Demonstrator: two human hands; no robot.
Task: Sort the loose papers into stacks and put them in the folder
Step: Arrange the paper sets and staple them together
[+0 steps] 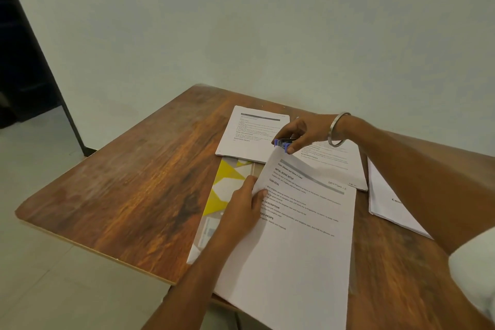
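A stack of printed papers [302,236] lies in front of me on a yellow, white and grey patterned folder [227,182]. My left hand [242,207] holds the stack's left edge, thumb on top. My right hand [302,132] grips a small blue stapler [281,143] at the stack's lifted top left corner. A second printed stack [249,134] lies behind the folder. A third stack [340,166] sits under my right wrist. At the right, a fourth stack [388,203] is partly hidden by my right forearm.
The wooden table [128,182] stands against a pale wall. Its left edge and rounded corners drop to a tiled floor. A dark doorway opens at the far left. A metal bangle [338,128] circles my right wrist.
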